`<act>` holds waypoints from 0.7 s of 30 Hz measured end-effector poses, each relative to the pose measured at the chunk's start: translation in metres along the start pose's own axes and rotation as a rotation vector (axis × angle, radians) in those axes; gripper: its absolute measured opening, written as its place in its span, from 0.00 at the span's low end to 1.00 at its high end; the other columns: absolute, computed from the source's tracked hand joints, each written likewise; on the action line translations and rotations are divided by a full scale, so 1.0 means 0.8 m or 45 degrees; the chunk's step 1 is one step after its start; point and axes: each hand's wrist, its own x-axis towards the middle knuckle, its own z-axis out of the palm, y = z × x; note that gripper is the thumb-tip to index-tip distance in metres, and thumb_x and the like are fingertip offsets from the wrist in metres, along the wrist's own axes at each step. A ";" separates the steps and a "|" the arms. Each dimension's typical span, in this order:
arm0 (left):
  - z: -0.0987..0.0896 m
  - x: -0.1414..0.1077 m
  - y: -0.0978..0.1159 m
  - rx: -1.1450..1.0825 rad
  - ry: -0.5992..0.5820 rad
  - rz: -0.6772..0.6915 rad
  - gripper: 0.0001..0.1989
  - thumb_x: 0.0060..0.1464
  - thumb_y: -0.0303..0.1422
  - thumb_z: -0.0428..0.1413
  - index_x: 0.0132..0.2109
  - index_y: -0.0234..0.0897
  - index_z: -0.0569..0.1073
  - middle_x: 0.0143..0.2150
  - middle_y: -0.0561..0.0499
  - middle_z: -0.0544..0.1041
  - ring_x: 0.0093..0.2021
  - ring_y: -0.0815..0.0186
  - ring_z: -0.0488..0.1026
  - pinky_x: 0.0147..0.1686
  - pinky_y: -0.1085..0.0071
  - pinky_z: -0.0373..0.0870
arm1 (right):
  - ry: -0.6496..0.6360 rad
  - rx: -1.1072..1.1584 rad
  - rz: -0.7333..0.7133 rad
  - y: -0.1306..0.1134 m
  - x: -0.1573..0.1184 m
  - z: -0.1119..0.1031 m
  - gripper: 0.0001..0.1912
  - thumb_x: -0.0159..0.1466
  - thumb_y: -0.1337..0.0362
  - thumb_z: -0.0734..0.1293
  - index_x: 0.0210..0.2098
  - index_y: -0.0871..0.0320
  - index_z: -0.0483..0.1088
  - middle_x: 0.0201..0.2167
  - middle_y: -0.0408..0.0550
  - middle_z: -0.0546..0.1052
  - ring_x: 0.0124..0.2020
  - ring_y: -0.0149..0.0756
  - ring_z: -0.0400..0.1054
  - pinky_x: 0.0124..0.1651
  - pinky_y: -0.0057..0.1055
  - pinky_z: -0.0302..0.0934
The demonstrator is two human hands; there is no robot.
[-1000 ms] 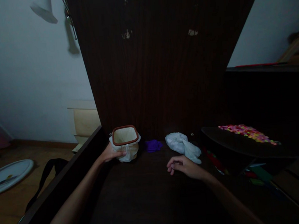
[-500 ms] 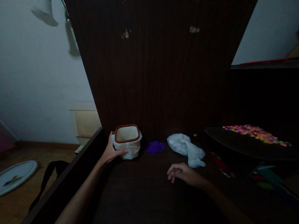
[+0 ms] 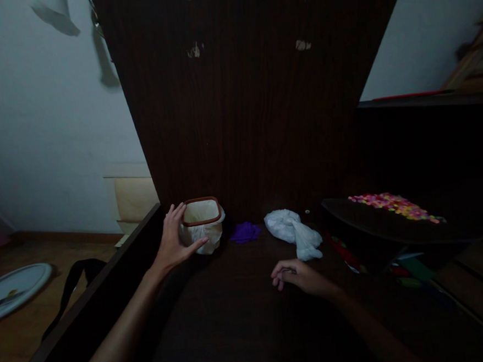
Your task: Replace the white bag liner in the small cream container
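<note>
At the back left of the dark surface stands a small bin with a brown rim and a white liner bag. My left hand is at its left side, thumb stretched across the front and fingers spread near the rim; whether it touches the bin is hard to tell. A purple cloth lies just right of the bin. Further right is a knotted white plastic bag. My right hand hovers below that bag, fingers curled and touching nothing visible.
On the right, a dark curved shelf bears a strip of pink and yellow pieces. Red and green items sit under it. A raised board edges the surface at left. A white oval lid lies on the floor.
My left hand has loosened around the bin, its fingers now higher and more spread. My right hand stays curled in nearly the same place. The view has shifted slightly.
</note>
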 end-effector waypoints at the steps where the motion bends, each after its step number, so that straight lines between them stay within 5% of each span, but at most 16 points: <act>1: 0.002 0.005 0.010 0.073 0.018 0.057 0.40 0.55 0.49 0.64 0.69 0.40 0.61 0.68 0.36 0.65 0.72 0.42 0.55 0.68 0.36 0.51 | 0.001 -0.003 -0.002 0.000 -0.001 0.001 0.17 0.63 0.51 0.67 0.37 0.60 0.74 0.34 0.53 0.81 0.33 0.39 0.76 0.40 0.37 0.68; 4: 0.013 0.019 0.027 0.222 0.057 0.170 0.17 0.61 0.43 0.60 0.52 0.39 0.77 0.54 0.41 0.79 0.63 0.45 0.68 0.67 0.34 0.51 | 0.004 -0.018 -0.010 -0.001 -0.003 0.006 0.17 0.63 0.51 0.67 0.38 0.60 0.74 0.34 0.52 0.81 0.33 0.39 0.76 0.40 0.37 0.68; 6: 0.018 0.025 0.030 0.276 0.054 0.185 0.11 0.63 0.41 0.59 0.43 0.39 0.80 0.43 0.43 0.83 0.55 0.47 0.74 0.65 0.35 0.54 | 0.007 -0.031 -0.014 -0.001 -0.004 0.008 0.17 0.64 0.51 0.67 0.38 0.60 0.74 0.34 0.52 0.81 0.33 0.39 0.76 0.40 0.37 0.68; 17: 0.009 0.035 0.024 0.348 -0.028 0.112 0.14 0.64 0.42 0.56 0.38 0.39 0.81 0.34 0.45 0.81 0.42 0.53 0.76 0.59 0.45 0.65 | 0.040 -0.101 -0.051 0.002 -0.018 0.014 0.14 0.65 0.55 0.65 0.38 0.60 0.74 0.35 0.52 0.81 0.34 0.39 0.76 0.41 0.37 0.68; 21: 0.007 0.037 0.018 0.320 -0.080 0.074 0.17 0.65 0.43 0.53 0.37 0.38 0.81 0.34 0.43 0.80 0.41 0.53 0.75 0.49 0.54 0.73 | 0.051 -0.137 -0.062 0.002 -0.023 0.019 0.14 0.65 0.56 0.65 0.38 0.60 0.75 0.35 0.53 0.81 0.35 0.39 0.76 0.42 0.36 0.68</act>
